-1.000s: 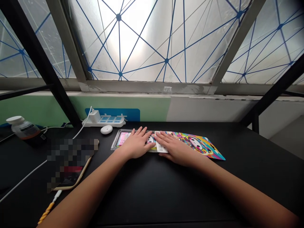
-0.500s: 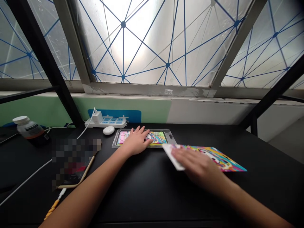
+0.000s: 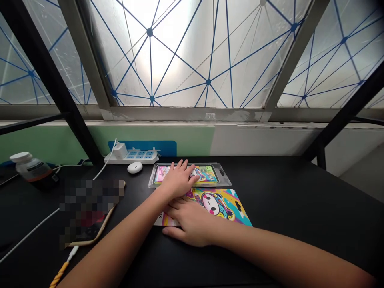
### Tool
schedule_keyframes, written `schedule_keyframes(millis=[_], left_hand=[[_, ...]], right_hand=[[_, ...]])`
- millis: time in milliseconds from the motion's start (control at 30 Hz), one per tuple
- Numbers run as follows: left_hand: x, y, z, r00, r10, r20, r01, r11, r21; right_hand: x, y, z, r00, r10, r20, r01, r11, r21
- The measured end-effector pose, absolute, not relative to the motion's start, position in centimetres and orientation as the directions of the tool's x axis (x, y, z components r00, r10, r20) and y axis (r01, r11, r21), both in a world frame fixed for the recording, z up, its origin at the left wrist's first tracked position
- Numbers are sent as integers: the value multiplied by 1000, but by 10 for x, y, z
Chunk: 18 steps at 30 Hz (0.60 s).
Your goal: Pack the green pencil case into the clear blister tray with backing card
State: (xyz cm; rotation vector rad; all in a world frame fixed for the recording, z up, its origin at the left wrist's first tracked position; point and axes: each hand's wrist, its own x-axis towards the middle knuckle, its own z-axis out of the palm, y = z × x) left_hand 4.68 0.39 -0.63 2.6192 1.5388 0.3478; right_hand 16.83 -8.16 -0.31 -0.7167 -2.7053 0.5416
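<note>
My left hand (image 3: 179, 180) lies with fingers spread on a clear plastic blister pack (image 3: 224, 180), which has a colourful printed sheet inside. Just in front of that pack, a bright card (image 3: 223, 204) printed with a cartoon character is flat on the black desk. My right hand (image 3: 192, 222) rests palm down over the card's left part, its fingers extended and the thumb apart at the near edge. The right fingertips come close to the left wrist; whether they touch it I cannot tell. Both hands cover parts of the printed pictures.
A white power strip (image 3: 132, 157) with a plugged charger stands by the wall, with a small white case (image 3: 135, 167) before it. Left are a bottle (image 3: 33, 170), a partly blurred tablet-like thing (image 3: 99, 232) and a yellow-wrapped cable (image 3: 58, 276). Black frame bars (image 3: 330, 124) rise at both sides.
My right hand has brought the card left and down from its tilted position onto the desk, and its fingers now lie flat. The left hand and blister pack appear slightly farther right.
</note>
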Motion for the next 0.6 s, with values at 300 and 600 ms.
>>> schedule_keyframes(millis=[300, 600], left_hand=[[47, 5, -11, 473, 865, 167, 848, -498, 180], [48, 6, -7, 472, 869, 147, 849, -493, 189]], right_hand=[[174, -79, -3, -851, 497, 172, 368, 797, -480], [179, -66, 1, -894, 423, 149, 313, 826, -468]])
